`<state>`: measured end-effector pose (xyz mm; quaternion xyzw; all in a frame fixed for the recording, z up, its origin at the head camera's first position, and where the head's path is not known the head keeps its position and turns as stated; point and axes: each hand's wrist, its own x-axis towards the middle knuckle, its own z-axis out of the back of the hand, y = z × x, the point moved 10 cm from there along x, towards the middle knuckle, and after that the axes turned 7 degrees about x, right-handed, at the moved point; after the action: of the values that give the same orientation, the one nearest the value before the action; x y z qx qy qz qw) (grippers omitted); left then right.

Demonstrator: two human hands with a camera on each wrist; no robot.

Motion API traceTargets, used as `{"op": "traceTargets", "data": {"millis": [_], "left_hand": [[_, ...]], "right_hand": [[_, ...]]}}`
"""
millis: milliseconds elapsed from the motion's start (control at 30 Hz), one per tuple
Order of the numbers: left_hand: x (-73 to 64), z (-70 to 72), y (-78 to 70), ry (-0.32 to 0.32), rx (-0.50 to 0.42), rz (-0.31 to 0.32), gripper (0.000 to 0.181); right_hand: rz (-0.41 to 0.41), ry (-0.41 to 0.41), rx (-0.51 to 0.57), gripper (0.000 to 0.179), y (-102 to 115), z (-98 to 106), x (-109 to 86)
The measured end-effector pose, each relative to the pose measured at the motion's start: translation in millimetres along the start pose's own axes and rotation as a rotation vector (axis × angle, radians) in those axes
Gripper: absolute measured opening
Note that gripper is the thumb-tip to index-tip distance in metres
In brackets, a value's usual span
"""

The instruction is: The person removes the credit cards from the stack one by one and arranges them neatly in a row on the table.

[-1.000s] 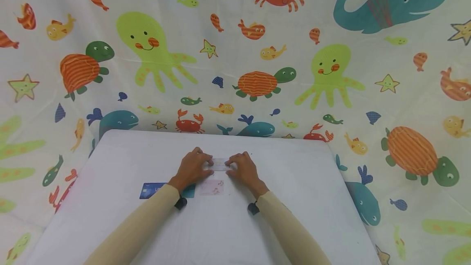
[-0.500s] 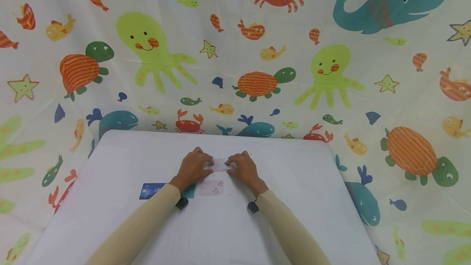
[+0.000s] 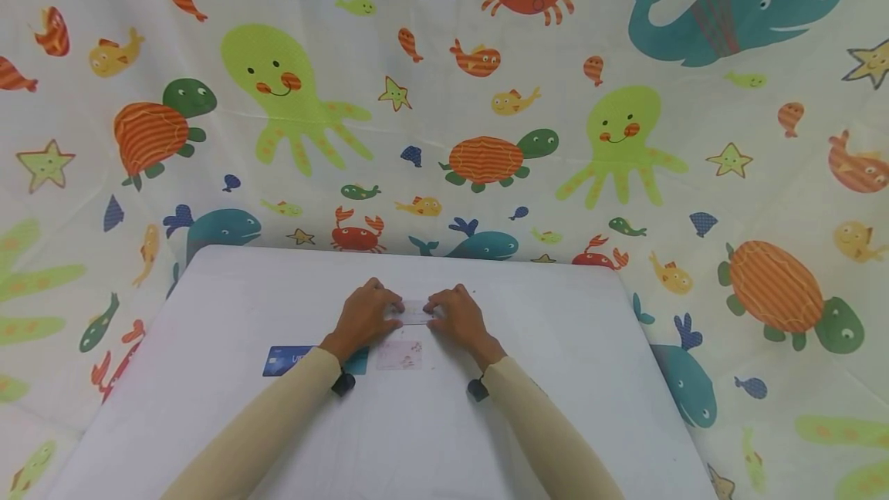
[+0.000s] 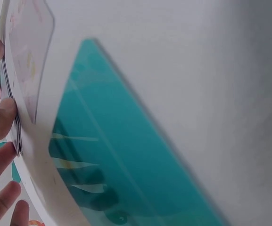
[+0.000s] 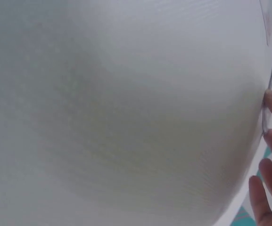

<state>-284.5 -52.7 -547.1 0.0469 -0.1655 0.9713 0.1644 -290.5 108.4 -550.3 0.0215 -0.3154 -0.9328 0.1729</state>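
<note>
Both hands pinch a pale card [image 3: 414, 312] by its two ends, near the back middle of the table in the head view. My left hand [image 3: 364, 313] has its thumb and fingers at the left end; my right hand [image 3: 460, 320] grips the right end the same way. Seen edge-on in the left wrist view, the held card [image 4: 18, 134] shows thin layered dark lines along its side. Just in front lies a pale pink card [image 3: 399, 355] with a floral print. A teal card [image 3: 357, 362] is partly covered by my left wrist.
Left of the teal card lies a blue card [image 3: 281, 359], partly behind my left forearm. The white table [image 3: 556, 376] meets a curtain [image 3: 430, 60] printed with sea animals at its back edge. A small dark device sits on each wrist.
</note>
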Motion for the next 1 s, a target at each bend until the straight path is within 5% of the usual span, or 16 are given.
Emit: {"op": "traceTargets", "data": {"millis": [1000], "left_hand": [[-5.8,15.4,-7.4,-0.031,0.006,-0.050,0.035]], "right_hand": [[0.082,-0.051,-0.014,0.023,5.7,9.3,-7.4]]}}
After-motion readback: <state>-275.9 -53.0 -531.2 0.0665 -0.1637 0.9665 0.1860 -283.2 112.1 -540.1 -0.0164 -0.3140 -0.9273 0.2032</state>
